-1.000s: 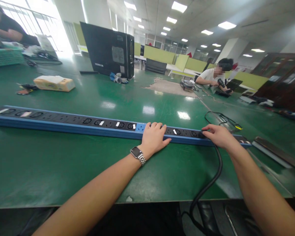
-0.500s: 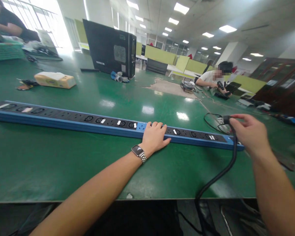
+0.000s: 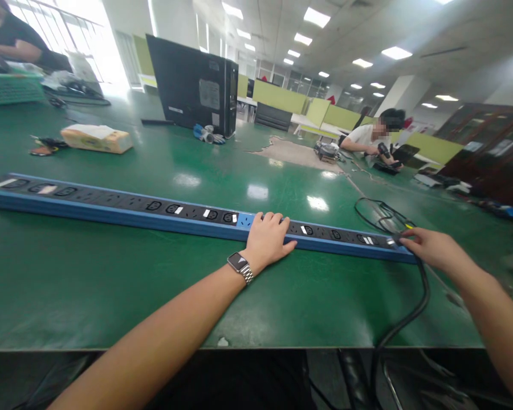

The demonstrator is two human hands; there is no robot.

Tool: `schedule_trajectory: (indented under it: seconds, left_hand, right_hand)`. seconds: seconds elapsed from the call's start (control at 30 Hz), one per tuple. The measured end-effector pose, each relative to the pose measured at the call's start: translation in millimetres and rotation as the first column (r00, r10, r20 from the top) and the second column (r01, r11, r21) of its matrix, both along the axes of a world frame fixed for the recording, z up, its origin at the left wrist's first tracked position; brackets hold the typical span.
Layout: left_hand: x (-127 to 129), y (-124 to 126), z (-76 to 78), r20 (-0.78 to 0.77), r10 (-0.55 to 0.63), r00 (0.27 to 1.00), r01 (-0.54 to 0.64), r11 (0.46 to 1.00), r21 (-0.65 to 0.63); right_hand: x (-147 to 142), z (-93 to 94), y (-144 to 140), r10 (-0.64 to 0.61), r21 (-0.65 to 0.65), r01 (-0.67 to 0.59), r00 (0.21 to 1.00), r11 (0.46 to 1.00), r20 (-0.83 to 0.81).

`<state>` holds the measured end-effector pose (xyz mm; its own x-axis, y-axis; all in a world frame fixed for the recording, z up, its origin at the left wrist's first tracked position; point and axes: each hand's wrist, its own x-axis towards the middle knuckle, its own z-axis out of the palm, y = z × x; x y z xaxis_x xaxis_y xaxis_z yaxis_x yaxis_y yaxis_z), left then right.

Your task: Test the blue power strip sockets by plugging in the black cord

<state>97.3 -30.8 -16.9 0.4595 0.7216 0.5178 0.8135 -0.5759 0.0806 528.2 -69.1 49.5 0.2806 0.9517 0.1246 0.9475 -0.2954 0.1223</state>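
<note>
Long black power strip with blue metal sides (image 3: 192, 221) lies lengthwise on the green tabletop (image 3: 188, 307), roughly parallel to its near edge, left end running out of view; sockets face up, several with white labels; left hand (image 3: 267, 242) laid over the strip just right of its light-blue socket section, four fingers side by side, thumb spread away on the near side; right hand (image 3: 438, 247) at the strip's right end, thumb and fingers pinched on a black plug (image 3: 394, 241), blurred; whether it is seated, cannot tell; thick black cable (image 3: 426, 285) drops from it over the near edge; thin black coiled cable (image 3: 361, 212) just beyond the strip's right end; yellow tissue pack (image 3: 111, 141) toward the left edge; black computer tower (image 3: 188, 88) toward the far edge, blue-and-grey gloves (image 3: 207, 134) at its base.
</note>
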Motion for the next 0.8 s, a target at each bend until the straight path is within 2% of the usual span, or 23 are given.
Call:
schedule_trajectory:
  seconds: [0.17,0.43,0.57,0.7,0.8]
  left_hand:
    - [-0.1,0.4,0.5,-0.002,-0.006,1.000,0.006,1.000,0.007]
    - [-0.7,0.3,-0.3,-0.011,-0.008,1.000,0.008,1.000,-0.002]
    - [-0.3,0.1,0.6,-0.018,-0.003,1.000,0.003,1.000,-0.004]
    - [-0.2,-0.3,1.2,-0.018,-0.003,1.000,0.003,1.000,-0.004]
    - [-0.5,-0.5,1.5,-0.021,-0.003,1.000,0.003,1.000,-0.007]
  right_hand:
    - [-7.2,3.3,2.8,0.107,-0.113,-0.099,0.992,0.989,0.066]
    - [-3.2,-1.4,-3.4,0.111,-0.114,-0.101,0.990,0.988,0.083]
    - [-7.1,1.0,1.6,0.105,-0.166,-0.078,0.981,0.983,0.162]
    - [-15.2,2.2,9.1,0.172,-0.201,-0.139,0.973,0.970,0.155]
    - [-19.1,1.9,14.9,0.145,-0.218,-0.105,0.974,0.970,0.176]
